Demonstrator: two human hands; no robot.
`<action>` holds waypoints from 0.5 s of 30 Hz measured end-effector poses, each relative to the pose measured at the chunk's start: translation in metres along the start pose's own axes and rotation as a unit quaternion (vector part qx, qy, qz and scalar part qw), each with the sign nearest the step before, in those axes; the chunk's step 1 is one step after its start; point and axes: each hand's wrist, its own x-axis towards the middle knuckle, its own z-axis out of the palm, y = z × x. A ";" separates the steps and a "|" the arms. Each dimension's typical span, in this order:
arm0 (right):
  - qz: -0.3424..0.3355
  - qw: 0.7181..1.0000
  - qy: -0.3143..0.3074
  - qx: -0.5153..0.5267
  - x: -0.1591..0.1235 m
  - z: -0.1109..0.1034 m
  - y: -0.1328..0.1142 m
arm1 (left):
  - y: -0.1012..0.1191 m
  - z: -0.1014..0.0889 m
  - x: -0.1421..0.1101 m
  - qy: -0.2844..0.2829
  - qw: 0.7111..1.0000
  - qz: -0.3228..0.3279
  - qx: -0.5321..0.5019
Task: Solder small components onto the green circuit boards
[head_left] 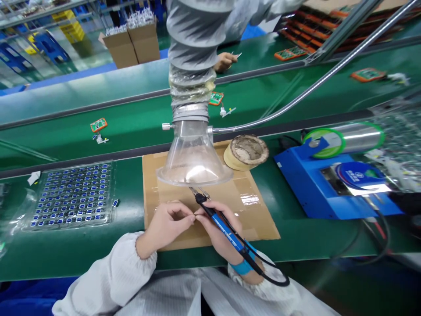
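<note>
Two hands together over cardboard [259, 224]: left hand [169, 224] and right hand [218, 237] meet at fingertips; anything pinched there too small to tell. Right hand also holds soldering iron [226, 231], tip near clear hood [194, 164]. Any move calls for fingers clear of tip.

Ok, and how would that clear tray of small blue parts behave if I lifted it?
Probably floppy: the clear tray looks like thin plastic. The small blue parts sit in open rows, so tilting might spill them.
</note>
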 end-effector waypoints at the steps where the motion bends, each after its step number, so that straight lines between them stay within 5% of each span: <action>1: -0.009 1.000 0.000 -0.002 0.000 0.000 0.000 | 0.001 0.001 0.000 0.000 1.000 0.009 0.008; 7: -0.064 0.997 -0.011 -0.047 0.002 -0.011 0.001 | 0.006 -0.007 0.003 -0.019 0.989 0.087 0.116; 11: -0.050 0.992 0.027 -0.113 0.011 -0.038 0.005 | 0.011 -0.059 0.029 0.039 0.955 0.072 0.284; 15: -0.039 0.985 0.049 -0.159 0.022 -0.060 0.010 | 0.033 -0.110 0.094 0.131 0.935 0.010 0.328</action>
